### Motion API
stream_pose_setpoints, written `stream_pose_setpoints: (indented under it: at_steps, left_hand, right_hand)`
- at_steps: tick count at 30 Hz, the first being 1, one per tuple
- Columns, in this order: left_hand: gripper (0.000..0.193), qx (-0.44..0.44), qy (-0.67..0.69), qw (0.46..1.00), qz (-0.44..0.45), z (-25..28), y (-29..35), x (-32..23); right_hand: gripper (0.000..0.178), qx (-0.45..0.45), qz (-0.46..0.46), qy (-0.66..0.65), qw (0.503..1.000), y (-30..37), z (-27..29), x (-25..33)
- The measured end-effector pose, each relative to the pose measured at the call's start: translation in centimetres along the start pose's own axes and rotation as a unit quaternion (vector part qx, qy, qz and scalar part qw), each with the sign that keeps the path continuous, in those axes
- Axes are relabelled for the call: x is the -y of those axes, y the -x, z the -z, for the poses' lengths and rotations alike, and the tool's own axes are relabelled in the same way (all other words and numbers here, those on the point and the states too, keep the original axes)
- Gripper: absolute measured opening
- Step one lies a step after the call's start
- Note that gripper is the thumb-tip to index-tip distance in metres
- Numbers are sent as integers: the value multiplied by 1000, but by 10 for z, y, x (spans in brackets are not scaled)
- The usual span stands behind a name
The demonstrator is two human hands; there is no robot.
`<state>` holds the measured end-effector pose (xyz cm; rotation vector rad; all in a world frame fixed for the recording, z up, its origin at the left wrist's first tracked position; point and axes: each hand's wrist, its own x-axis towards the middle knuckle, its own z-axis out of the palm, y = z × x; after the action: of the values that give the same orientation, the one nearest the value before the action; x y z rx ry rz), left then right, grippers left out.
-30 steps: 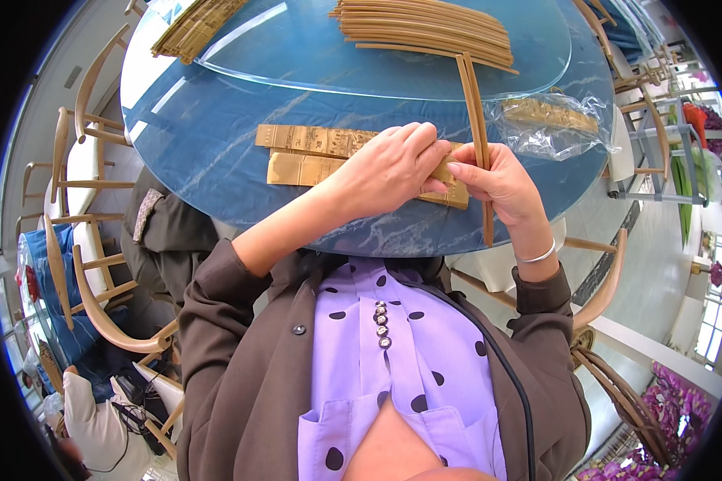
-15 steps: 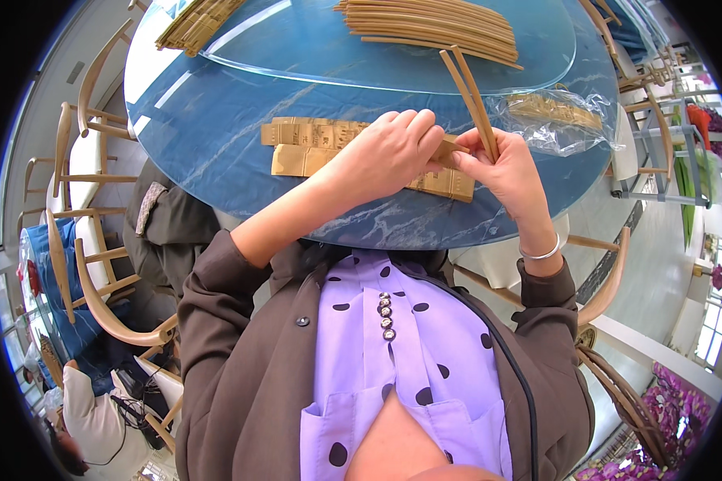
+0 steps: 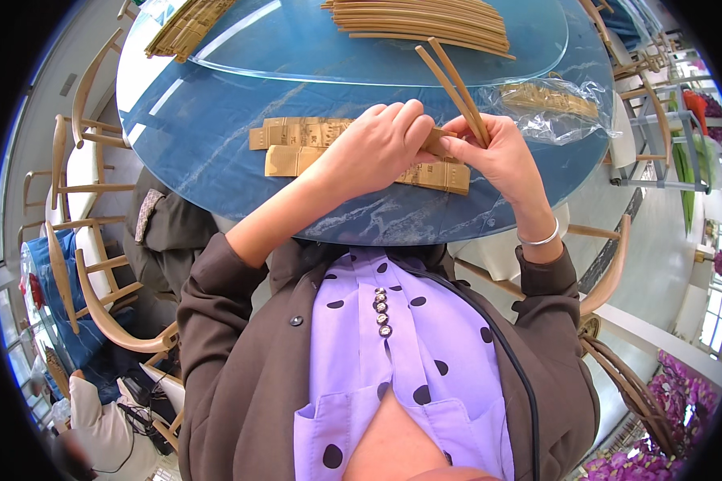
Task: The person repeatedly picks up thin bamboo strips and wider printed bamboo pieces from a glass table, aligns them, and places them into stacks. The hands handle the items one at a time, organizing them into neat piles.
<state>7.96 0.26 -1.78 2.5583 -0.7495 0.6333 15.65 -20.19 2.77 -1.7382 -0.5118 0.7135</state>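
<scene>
My right hand (image 3: 501, 152) holds a pair of light wooden chopsticks (image 3: 458, 90) upright, tilted with their far ends leaning left. Its thumb and fingertips also touch one end of a small brown paper sleeve (image 3: 436, 144). My left hand (image 3: 379, 148) is closed on the other end of that sleeve, with its fingertips mostly hidden behind the knuckles. Beneath both hands, flat brown paper sleeves (image 3: 287, 161) lie in overlapping rows on the blue marbled table (image 3: 361, 220). Whether the chopsticks' lower ends are inside the sleeve cannot be made out.
A pile of loose chopsticks (image 3: 425, 24) rests on the raised glass turntable (image 3: 297, 68) at the far side. Stacked brown sleeves (image 3: 186, 28) lie far left. On the right is a clear plastic bag (image 3: 549, 120) with more sleeves inside. Wooden chairs (image 3: 120, 341) stand around.
The chopsticks lean slightly further left. My hands keep their grip close together over the sleeves, and the whole view has shifted a little.
</scene>
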Motion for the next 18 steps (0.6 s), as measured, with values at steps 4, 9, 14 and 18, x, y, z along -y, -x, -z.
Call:
stream_pose_setpoints:
  at_steps: [4, 9, 14, 18]
  left_hand:
    - [41, 21, -18, 1000, 0, 0, -1, 3]
    - [39, 19, -16, 1000, 1, -4, 0, 2]
    - [38, 19, -12, 1000, -7, 0, 0, 2]
    - [39, 23, -34, 999, -17, -2, 0, 4]
  right_hand:
    - [18, -5, 9, -51, 999, 1, -7, -1]
    - [17, 5, -19, -49, 999, 0, -5, 2]
    - [16, -1, -14, -57, 998, 2, -9, 3]
    - [18, -1, -5, -30, 1000, 2, -4, -2]
